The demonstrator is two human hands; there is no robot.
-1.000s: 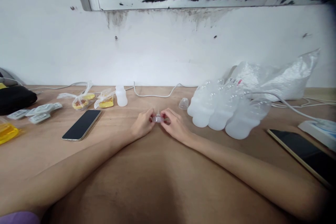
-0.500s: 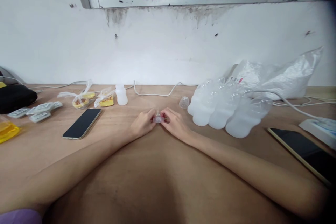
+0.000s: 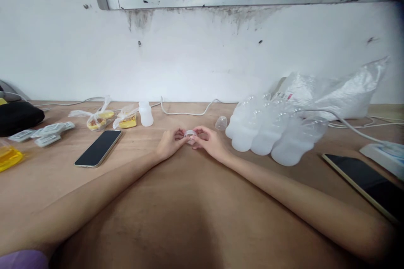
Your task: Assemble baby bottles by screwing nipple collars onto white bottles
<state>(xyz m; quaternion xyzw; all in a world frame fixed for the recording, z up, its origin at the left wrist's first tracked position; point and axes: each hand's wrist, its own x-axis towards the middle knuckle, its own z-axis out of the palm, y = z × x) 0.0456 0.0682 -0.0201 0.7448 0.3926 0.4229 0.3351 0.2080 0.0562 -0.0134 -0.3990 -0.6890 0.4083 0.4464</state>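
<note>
The small clear plastic cap [image 3: 190,134] sits between the two hands, at the middle of the bench [image 3: 189,210], a little above its surface or just touching it — this cannot be told. The left hand [image 3: 168,145] pinches it from the left and the right hand [image 3: 210,143] from the right; each grip is narrow, fingertips closed on the cap's rim. The piece looks very light, stiff and smooth, so it is probably slippery and easy to flick away; the best hold seems to be at the round rim, with thumb and forefinger on opposite sides. Another loose clear cap [image 3: 221,123] lies just to the right and farther, near the lying pack of white bottles [image 3: 271,134]. A dark phone [image 3: 99,148] rests well apart on the left.
</note>
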